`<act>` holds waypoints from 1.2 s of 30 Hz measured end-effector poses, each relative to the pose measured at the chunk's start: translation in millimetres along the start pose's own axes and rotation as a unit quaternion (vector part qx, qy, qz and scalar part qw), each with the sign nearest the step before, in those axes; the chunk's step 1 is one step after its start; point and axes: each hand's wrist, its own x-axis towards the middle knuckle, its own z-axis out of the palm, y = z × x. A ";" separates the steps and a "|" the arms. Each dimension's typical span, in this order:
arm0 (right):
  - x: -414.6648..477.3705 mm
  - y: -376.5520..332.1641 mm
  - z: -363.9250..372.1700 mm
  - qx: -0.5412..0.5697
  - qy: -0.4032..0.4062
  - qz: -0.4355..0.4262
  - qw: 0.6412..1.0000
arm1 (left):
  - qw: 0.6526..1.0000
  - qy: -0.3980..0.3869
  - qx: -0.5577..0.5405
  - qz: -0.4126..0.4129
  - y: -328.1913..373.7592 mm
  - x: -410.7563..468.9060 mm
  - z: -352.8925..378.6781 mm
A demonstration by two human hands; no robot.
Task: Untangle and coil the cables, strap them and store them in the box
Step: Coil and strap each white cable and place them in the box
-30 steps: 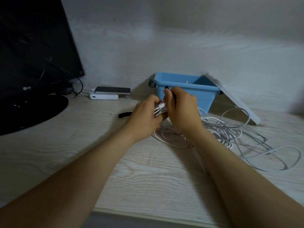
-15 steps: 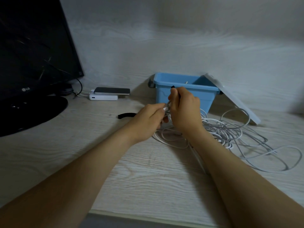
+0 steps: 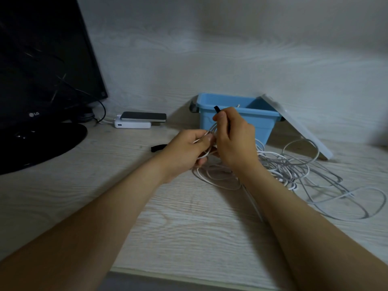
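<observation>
- Nearest the camera is bare wood-grain bench [image 3: 189, 227], with both forearms reaching in over it to meet in the middle.
- The left hand [image 3: 186, 149] is wrapped round a coiled white cable [image 3: 211, 129], fingers curled to hold the loops together.
- The right hand [image 3: 235, 141] touches it from the other side. It's pinching a black strap [image 3: 216, 109], and the tip pokes up above the thumb.
- My read is this is the strapping step for that one coil. Keep the left grip tight so the loops don't spring apart, run the strap snug round the middle of the bundle, then press the end down flat.
- Don't cinch so hard it kinks the cable, and check no loose tail gets wrapped in with it.
- Just right of the hands lies the tangle of white cables [image 3: 294, 169], spread loose on the bench. One strand runs back under the right wrist, so the coil may be tied into that pile; I can't tell for sure.
- A spare strap [image 3: 158, 148] lies on the bench just left of the left hand.
- Behind the hands is the blue box [image 3: 212, 120], open, with its lid [image 3: 298, 131] leaning against the right side. Something pale shows inside, too small to tell.
- Further left, a phone [image 3: 144, 116] rests on a white power bank [image 3: 132, 124], and an LG monitor [image 3: 42, 59] fills the far corner.
</observation>
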 end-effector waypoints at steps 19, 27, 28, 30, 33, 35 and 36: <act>-3.4 -13.9 -0.6 0.039 -0.028 -0.054 0.997 | 0.987 0.127 -0.095 -0.007 -11.4 15.9 -10.4; -10.9 -18.3 5.5 0.157 -0.149 -0.002 0.976 | 0.980 0.156 -0.125 0.012 -12.9 18.4 -10.9; -10.9 -16.4 7.4 0.158 -0.148 0.006 0.976 | 0.981 0.150 -0.118 0.018 -11.3 16.5 -10.0; -10.9 -13.5 9.7 0.163 -0.134 0.035 0.977 | 0.987 0.129 -0.089 0.020 -10.5 15.2 -9.6; -11.4 -14.7 8.8 0.198 -0.120 0.099 0.968 | 0.993 0.102 -0.050 0.017 -13.0 16.1 -10.9; -11.3 -17.6 7.0 0.221 -0.107 0.138 0.960 | 0.994 0.105 -0.040 0.013 -13.6 17.0 -10.7; -11.3 -19.4 6.1 0.233 -0.105 0.158 0.954 | 0.993 0.112 -0.034 0.014 -12.5 16.4 -10.3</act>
